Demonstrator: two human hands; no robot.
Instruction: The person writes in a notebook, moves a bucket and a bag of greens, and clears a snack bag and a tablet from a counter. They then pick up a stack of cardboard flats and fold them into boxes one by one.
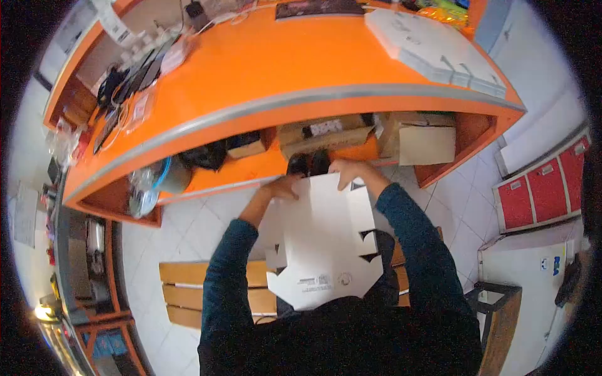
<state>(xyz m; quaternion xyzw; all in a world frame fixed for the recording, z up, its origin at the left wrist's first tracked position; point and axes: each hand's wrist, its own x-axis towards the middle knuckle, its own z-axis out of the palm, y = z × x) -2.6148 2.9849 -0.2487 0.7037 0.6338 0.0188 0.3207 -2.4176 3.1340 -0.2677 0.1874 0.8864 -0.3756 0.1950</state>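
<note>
A flat white die-cut cardboard box blank [323, 232] lies over my lap, with cut slots along its sides and small print at its near end. My left hand [283, 187] grips its far left corner, thumb on top. At the far right corner, my right hand [352, 172] is closed on the edge in the same way. Fingers under the sheet are hidden. On the orange table [263, 62] ahead rests a stack of similar white blanks [433, 47], at the right end.
Below the tabletop, a shelf holds open brown cartons [427, 144] and a grey bucket [172, 175]. Cables and dark strips [141, 72] clutter the table's left end. A slatted wooden bench [213, 288] is beneath me. Red drawers [542, 185] stand at the right.
</note>
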